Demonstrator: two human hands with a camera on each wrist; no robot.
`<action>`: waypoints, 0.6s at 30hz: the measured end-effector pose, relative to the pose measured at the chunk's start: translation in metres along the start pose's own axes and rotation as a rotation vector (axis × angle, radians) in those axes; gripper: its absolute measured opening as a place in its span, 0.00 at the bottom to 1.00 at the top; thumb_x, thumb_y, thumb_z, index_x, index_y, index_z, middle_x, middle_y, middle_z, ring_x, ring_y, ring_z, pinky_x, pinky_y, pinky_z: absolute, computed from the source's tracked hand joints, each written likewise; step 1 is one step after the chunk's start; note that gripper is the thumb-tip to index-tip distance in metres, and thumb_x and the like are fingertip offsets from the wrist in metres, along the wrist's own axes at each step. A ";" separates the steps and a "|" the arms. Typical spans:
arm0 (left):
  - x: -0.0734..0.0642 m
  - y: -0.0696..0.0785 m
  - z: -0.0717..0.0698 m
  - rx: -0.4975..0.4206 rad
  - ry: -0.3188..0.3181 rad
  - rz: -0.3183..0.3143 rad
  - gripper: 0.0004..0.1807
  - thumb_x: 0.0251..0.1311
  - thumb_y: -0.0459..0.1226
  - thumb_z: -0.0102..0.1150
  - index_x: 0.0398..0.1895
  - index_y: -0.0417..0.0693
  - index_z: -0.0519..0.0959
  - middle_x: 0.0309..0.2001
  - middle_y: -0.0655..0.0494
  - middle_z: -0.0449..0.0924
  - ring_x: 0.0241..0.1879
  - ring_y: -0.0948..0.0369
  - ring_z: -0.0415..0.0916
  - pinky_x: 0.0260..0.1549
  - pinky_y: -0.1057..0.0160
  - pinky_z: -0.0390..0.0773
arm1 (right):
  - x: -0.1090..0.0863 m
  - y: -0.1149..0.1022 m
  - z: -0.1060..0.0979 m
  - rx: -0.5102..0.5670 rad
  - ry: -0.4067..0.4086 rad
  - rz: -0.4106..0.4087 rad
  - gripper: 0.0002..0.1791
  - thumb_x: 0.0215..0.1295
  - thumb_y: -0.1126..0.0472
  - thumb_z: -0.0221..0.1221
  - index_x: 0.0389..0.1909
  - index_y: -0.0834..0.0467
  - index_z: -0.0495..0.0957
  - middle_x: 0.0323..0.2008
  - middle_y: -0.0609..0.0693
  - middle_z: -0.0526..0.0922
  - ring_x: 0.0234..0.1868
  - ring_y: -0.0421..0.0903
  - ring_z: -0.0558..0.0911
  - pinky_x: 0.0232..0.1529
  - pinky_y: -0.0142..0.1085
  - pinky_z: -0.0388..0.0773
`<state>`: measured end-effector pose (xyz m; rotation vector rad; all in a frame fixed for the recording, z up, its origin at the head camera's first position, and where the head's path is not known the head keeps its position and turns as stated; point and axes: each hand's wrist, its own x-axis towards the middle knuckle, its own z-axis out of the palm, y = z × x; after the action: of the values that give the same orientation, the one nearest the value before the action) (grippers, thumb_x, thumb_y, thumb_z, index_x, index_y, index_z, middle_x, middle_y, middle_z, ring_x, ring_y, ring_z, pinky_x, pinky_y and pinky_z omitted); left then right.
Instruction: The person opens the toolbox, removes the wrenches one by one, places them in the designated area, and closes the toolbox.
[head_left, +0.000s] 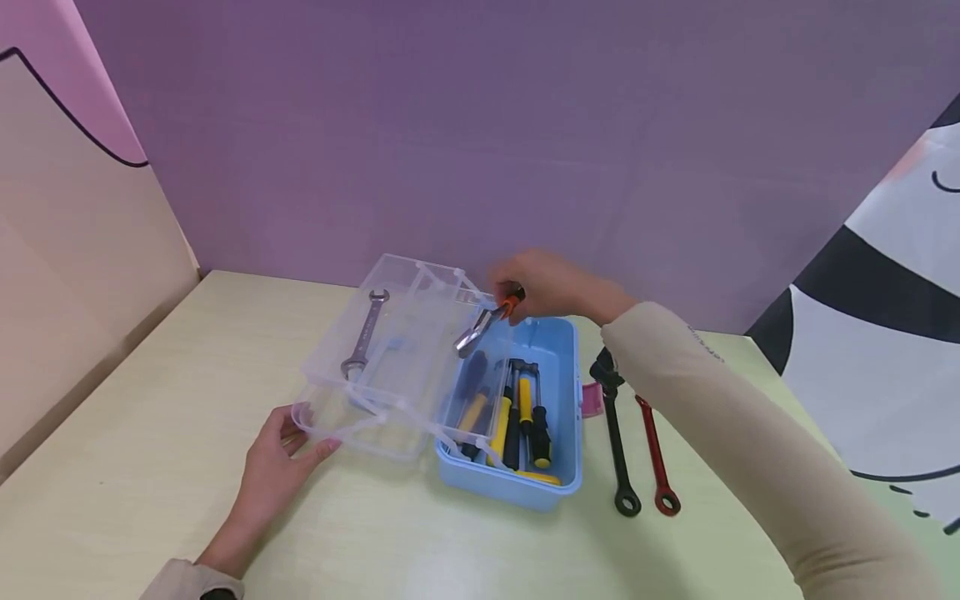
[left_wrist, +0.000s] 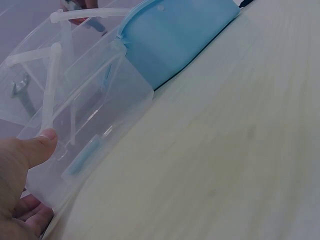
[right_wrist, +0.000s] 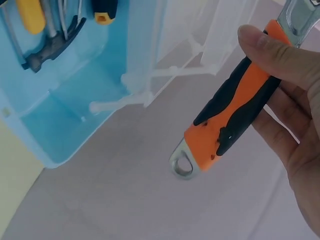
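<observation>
My right hand (head_left: pixel 551 283) grips an adjustable wrench (right_wrist: pixel 235 107) by its orange-and-black handle, above the far end of the clear tray. Its metal head (head_left: pixel 472 335) points toward the near left. In the head view, a silver open-end wrench (head_left: pixel 365 333) lies in the clear plastic tray (head_left: pixel 405 354), which is swung out to the left on hinged arms. Thumb above and fingers below, my left hand (head_left: pixel 281 467) holds the tray's near left corner. The light blue toolbox (head_left: pixel 498 492) stands unlidded beside it, holding a hammer (head_left: pixel 523 367) and several yellow-and-black handled tools (head_left: pixel 540 437).
Right of the box, a black ratchet wrench (head_left: pixel 619 450) and a red ratchet wrench (head_left: pixel 657 454) lie on the pale wooden table (head_left: pixel 150 417). A pink latch (head_left: pixel 592 400) sticks out from the box's right side. Behind the table rises a purple backdrop (head_left: pixel 450 142).
</observation>
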<state>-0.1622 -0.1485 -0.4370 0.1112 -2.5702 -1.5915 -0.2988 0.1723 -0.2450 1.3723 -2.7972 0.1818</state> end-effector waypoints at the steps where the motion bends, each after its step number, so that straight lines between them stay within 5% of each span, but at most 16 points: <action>1: 0.000 0.000 0.000 0.002 -0.001 0.001 0.36 0.58 0.37 0.65 0.63 0.33 0.58 0.60 0.32 0.65 0.62 0.37 0.66 0.61 0.50 0.72 | -0.003 0.002 0.000 0.017 0.004 0.005 0.12 0.47 0.67 0.72 0.26 0.56 0.76 0.26 0.48 0.81 0.28 0.42 0.77 0.32 0.35 0.79; 18: -0.004 -0.002 -0.006 0.002 0.002 -0.009 0.37 0.58 0.39 0.65 0.64 0.34 0.58 0.59 0.33 0.65 0.62 0.38 0.67 0.60 0.51 0.73 | -0.059 0.034 0.014 0.259 0.054 0.183 0.13 0.48 0.68 0.71 0.32 0.58 0.77 0.31 0.51 0.80 0.31 0.45 0.81 0.38 0.39 0.84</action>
<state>-0.1572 -0.1546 -0.4364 0.1243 -2.5735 -1.5918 -0.2890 0.2378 -0.2661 1.1263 -2.9327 0.5946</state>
